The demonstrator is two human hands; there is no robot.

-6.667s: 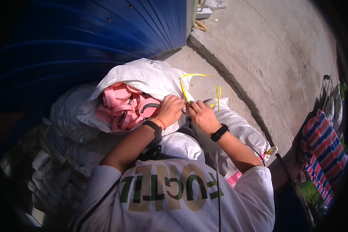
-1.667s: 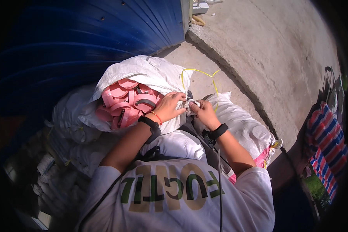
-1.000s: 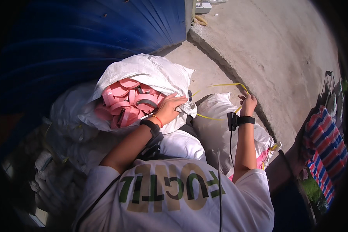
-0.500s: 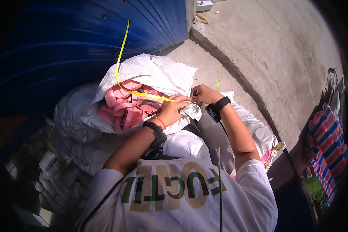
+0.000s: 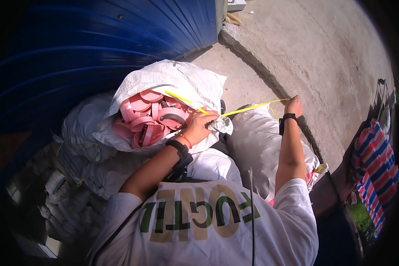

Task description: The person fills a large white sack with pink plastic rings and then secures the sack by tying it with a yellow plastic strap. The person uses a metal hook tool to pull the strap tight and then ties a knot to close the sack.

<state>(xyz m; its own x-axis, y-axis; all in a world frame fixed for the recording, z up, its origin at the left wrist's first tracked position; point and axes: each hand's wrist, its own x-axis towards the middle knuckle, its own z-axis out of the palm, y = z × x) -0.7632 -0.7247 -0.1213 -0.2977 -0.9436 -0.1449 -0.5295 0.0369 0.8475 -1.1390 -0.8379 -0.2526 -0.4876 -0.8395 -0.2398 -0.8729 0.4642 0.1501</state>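
L hand (image 5: 199, 126) grips bunched corner (image 5: 221, 125) of open white sack (image 5: 177, 76); pink parts (image 5: 142, 121) vis. w/in. R hand (image 5: 294, 106), well to R, holds yellow strap (image 5: 257, 107) taut from same corner. 2nd sack (image 5: 255, 137) adj., R side; blue ribbed wall (image 5: 119, 44) beyond.

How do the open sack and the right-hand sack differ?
The open sack gapes, showing pink parts; the right-hand sack hides its contents. The left hand grips the open sack's gathered edge; neither hand grips the right-hand sack, though the yellow strap in the right hand crosses its upper end in view. Both are white.
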